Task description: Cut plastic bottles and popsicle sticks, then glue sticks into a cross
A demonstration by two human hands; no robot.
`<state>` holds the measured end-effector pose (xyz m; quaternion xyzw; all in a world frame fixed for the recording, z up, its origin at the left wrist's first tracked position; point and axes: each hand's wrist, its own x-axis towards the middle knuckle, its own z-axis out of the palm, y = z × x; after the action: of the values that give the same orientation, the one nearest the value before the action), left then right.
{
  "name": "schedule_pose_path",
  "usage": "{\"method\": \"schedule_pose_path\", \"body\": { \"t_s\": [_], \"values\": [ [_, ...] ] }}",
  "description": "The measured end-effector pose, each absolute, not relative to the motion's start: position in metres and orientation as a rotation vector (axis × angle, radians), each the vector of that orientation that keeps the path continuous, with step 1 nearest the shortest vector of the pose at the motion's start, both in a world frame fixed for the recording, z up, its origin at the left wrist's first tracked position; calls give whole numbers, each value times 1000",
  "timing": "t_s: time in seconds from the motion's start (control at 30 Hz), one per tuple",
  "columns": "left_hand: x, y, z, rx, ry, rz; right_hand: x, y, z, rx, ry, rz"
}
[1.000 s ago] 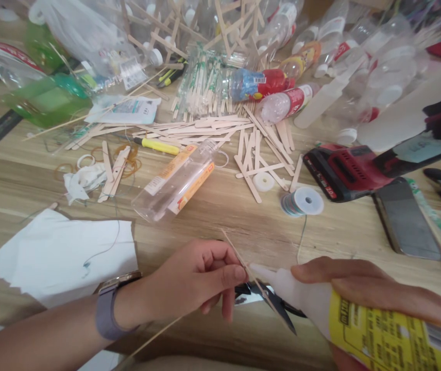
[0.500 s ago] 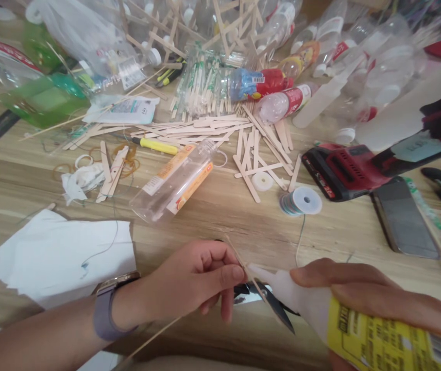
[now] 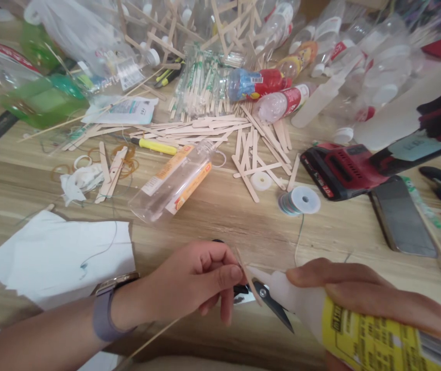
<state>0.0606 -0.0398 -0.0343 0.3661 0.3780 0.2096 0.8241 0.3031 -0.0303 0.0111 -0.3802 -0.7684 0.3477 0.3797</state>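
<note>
My left hand (image 3: 208, 281), with a watch on the wrist, is closed in a pinch on a thin wooden stick (image 3: 253, 284). The stick slants down to the right from the fingertips. A glue bottle (image 3: 383, 330) with a yellow label lies in my right hand (image 3: 371, 288), its fingers wrapped round it. The bottle's white nozzle (image 3: 261, 274) points left, its tip at the stick near my left fingertips; whether they touch I cannot tell. Below lie black scissors (image 3: 276, 309), partly hidden by the hand and stick. Another thin stick (image 3: 153, 339) runs out beneath my left wrist.
White paper (image 3: 62, 252) lies at left. Ahead are a clear bottle (image 3: 174, 180), a thread spool (image 3: 305, 200), craft sticks (image 3: 205, 126) and a yellow cutter (image 3: 154, 146). A red-black power tool (image 3: 344, 170) and a phone (image 3: 404, 216) are at right. Plastic bottles crowd the back.
The thin stick in my left hand has shifted and tilted, its upper end now lower and further right. The glue bottle has moved slightly left. My left hand has barely moved.
</note>
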Motion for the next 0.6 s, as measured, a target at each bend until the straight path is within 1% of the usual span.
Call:
{"method": "schedule_pose_path", "body": {
  "t_s": [0.23, 0.33, 0.43, 0.6],
  "values": [
    [59, -41, -36, 776, 817, 418, 308, -34, 7, -921, -2032, 897],
    [60, -41, -35, 769, 821, 416, 312, -31, 8, -868, -2063, 978],
    [60, -41, -35, 748, 825, 418, 313, -30, 9, -836, -2043, 1047],
    [60, -41, -38, 791, 794, 452, 307, -34, 10, -851, -1970, 1040]
  ]
}}
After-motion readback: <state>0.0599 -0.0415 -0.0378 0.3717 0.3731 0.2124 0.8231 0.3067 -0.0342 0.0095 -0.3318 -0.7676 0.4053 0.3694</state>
